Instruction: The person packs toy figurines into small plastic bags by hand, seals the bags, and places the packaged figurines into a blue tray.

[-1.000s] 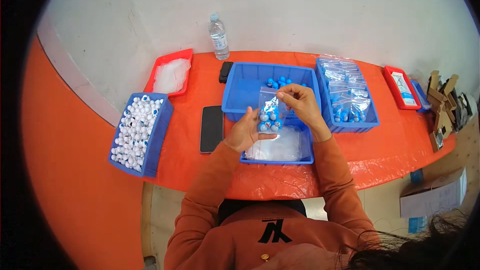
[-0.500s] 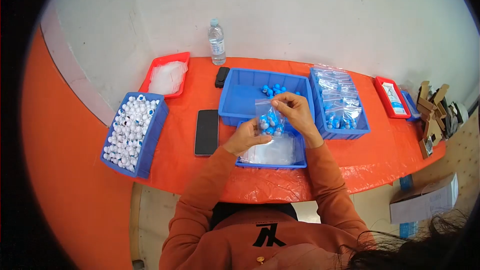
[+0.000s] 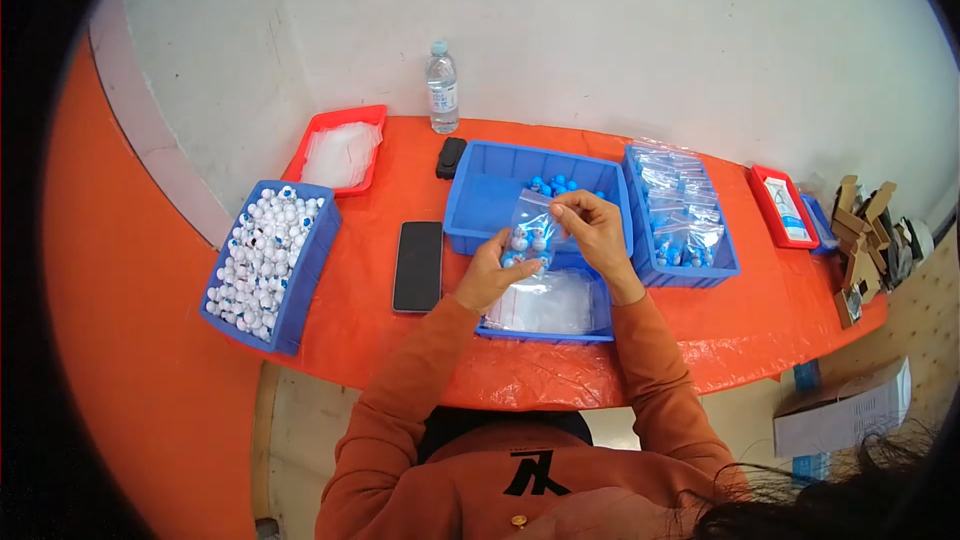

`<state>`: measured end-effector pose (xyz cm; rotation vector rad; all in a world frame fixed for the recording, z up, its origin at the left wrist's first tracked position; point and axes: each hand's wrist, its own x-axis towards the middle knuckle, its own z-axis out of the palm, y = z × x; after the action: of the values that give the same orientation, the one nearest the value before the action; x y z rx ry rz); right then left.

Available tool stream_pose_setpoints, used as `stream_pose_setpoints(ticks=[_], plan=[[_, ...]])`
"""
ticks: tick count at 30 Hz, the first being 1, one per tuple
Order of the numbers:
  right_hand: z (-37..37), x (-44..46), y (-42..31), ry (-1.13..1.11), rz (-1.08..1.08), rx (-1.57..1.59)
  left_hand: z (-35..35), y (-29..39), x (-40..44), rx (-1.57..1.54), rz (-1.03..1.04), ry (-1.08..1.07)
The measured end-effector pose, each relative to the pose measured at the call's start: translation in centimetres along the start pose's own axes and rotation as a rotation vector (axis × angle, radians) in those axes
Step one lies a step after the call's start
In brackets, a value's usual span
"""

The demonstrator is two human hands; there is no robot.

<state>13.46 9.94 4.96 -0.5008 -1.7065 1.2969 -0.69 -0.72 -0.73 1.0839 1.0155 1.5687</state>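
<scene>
Between my hands is a clear zip bag (image 3: 533,228) with several small blue-and-white ball figures inside, tilted over the blue bins. My left hand (image 3: 489,276) is closed on its lower left side, thumb across the front. The fingers of my right hand (image 3: 598,232) pinch its upper right edge. Under the hands, a small blue bin (image 3: 546,337) contains flat clear bags (image 3: 543,304). Behind them stands a larger blue bin (image 3: 490,190) with several loose blue balls (image 3: 552,184) on its right side.
At left is a blue bin (image 3: 318,245) of white balls; at right, a blue bin (image 3: 690,277) of filled bags. A phone (image 3: 418,267), a black object (image 3: 451,157), a water bottle (image 3: 442,90), red trays (image 3: 372,170) (image 3: 770,202) and cardboard pieces (image 3: 858,230) surround the work area.
The bag has turned so its top leans left and its figures sit differently. My right hand still pinches near its top and my left hand still holds the lower side. The view has shifted slightly.
</scene>
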Motion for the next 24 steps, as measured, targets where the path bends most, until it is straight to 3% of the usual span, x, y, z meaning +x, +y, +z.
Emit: stream_pose_setpoints(ticks=[1, 5, 15, 20, 24], plan=[[0.1, 0.0, 0.0, 0.000, 0.001, 0.001, 0.0, 0.1, -0.1, 0.001, -0.001, 0.001], [0.2, 0.1, 0.0, -0.006, -0.012, 0.000, 0.2, 1.0, 0.0, -0.503, -0.124, -0.041], [0.5, -0.3, -0.1, -0.060, -0.014, -0.043, -2.3, -5.1, 2.1, -0.396, 0.011, 0.015], [0.0, 0.1, -0.1, 0.076, 0.041, 0.019, 0.6, 1.5, 0.0, -0.339, -0.202, -0.023], [-0.2, 0.1, 0.4, 0.070, 0.019, 0.024, 0.5, 1.0, -0.1, -0.225, -0.197, -0.077]])
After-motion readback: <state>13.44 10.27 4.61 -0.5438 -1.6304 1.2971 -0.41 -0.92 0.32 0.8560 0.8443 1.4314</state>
